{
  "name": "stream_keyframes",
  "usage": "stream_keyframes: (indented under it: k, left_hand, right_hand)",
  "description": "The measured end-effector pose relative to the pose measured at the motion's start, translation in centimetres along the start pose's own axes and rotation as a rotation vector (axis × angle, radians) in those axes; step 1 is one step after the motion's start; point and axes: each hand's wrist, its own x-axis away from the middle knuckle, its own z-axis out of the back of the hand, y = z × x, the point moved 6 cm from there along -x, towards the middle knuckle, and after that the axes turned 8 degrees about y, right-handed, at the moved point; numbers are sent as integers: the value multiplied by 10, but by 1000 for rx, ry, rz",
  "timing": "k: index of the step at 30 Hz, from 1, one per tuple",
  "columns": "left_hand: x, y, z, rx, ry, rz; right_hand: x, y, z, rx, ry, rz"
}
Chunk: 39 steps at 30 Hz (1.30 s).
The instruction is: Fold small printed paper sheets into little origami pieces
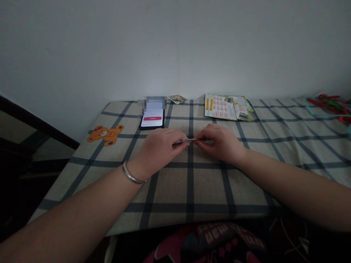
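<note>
A small, thin folded paper [186,140] is held nearly edge-on between my two hands, a little above the cloth. My left hand [160,146], with a silver bangle at the wrist, pinches its left end between thumb and fingers. At the other end, the thumb and fingertips of my right hand [223,143] are closed on it. Most of the paper's face is hidden by my fingers and the low angle. Just beyond my left hand lies a phone [151,122] with a lit screen. A small folded printed paper [177,99] rests beside the phone, near the wall.
Several printed leaflets [221,108] lie at the back, beyond my right hand. The checked tablecloth [175,190] has an orange bear picture [106,134] at left. Red and green stringy items [330,106] sit at far right. A white wall [175,47] stands behind the table.
</note>
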Motion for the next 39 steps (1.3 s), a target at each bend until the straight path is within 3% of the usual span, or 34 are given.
stream_keyframes:
  k: [8, 22, 27, 32, 36, 39]
  left_hand:
    - [0, -2, 0, -117, -40, 59]
    - [1, -19, 6, 28, -32, 302]
    - [1, -14, 7, 30, 5, 229]
    - [0, 0, 8, 43, 73, 136]
    - [1, 3, -1, 113, -11, 113]
    - [1, 0, -2, 94, -19, 109]
  right_hand:
    - [-3, 4, 3, -59, 1, -62]
    - [0, 28, 8, -271, 57, -328]
    - [0, 28, 8, -276, 64, -312]
    - [1, 19, 3, -277, -16, -214]
    - [1, 9, 1, -166, -54, -143]
    - [2, 9, 0, -136, -53, -202]
